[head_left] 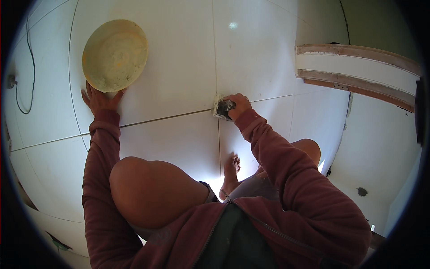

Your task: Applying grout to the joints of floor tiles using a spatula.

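Observation:
My left hand [101, 101] rests with fingers spread on the white tiled floor [174, 54], at the lower edge of a round, pale yellow basin [114, 54] smeared with pasty residue. Some fingertips are hidden by the basin's rim; whether they touch it I cannot tell. My right hand [240, 105] is closed on a small, squarish tool [223, 108] caked in whitish and dark material, pressed at a crossing of the tile joints, to the right of the basin. A dark joint line runs across the tiles between my two hands.
A low ledge with brown-edged boards [356, 62] stands at the right. A black cable [32, 76] loops at the far left beside a grey fitting. My bent knees and a bare foot [231, 175] are below my hands. A dark hole [362, 191] shows in the pale surface at lower right.

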{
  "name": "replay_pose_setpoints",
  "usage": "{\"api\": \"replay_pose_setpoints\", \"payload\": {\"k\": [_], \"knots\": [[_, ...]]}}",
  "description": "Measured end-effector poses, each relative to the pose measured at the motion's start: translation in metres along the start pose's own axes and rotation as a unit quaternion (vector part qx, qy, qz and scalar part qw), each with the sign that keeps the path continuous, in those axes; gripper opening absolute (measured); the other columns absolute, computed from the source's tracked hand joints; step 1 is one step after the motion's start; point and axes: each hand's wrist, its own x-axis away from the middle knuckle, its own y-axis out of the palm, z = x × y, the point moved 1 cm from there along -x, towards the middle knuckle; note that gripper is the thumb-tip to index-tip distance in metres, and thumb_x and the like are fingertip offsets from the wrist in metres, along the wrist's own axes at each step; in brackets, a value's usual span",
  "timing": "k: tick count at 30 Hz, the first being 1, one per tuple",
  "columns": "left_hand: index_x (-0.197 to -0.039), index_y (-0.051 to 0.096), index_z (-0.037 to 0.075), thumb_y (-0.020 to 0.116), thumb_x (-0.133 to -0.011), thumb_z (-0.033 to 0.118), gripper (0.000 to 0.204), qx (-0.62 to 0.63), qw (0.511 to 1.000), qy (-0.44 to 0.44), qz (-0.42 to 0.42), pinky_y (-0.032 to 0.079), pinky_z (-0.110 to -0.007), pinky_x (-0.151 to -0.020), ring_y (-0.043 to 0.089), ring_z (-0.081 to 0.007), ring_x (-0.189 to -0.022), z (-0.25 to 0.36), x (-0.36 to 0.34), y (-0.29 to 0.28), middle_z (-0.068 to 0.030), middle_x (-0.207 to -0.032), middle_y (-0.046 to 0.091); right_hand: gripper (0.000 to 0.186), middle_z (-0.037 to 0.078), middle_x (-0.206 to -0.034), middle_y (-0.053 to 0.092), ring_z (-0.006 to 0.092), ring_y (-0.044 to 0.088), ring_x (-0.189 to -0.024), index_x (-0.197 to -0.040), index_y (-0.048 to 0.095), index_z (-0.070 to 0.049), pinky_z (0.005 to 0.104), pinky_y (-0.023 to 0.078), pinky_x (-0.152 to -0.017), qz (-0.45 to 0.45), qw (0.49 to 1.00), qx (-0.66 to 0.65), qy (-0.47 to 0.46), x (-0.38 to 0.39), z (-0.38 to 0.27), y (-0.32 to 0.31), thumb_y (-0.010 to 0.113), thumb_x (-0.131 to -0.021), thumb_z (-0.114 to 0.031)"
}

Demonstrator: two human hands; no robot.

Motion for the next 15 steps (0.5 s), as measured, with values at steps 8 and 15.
{"api": "replay_pose_setpoints", "payload": {"k": [8,15], "knots": [[-0.122,0.030,0.012,0.065,-0.053,0.054,0.088,0.023,0.999,0.013,0.043,0.006,-0.043,-0.100,0.023,-0.0197,-0.120,0.002,-0.005,0.000,-0.0056,-0.124,0.033,0.036,0.013,-0.081,0.054,0.0294,0.052,-0.082,-0.085,0.063,-0.016,0.0332,0.042,-0.075,0.001,1.000,-0.008,0.013,-0.010,0.001,0.007,0.050,-0.055,-0.002],[-0.125,0.026,0.014,0.065,-0.051,0.057,0.094,-0.004,1.000,0.003,0.008,0.007,-0.045,-0.100,0.018,-0.0161,-0.123,0.000,-0.004,-0.001,-0.0040,-0.131,0.026,0.037,0.012,-0.081,0.055,0.0272,0.053,-0.080,-0.084,0.063,-0.013,0.0306,0.043,-0.075,-0.020,0.997,-0.068,0.000,-0.046,0.002,-0.015,0.048,-0.054,0.002]]}}
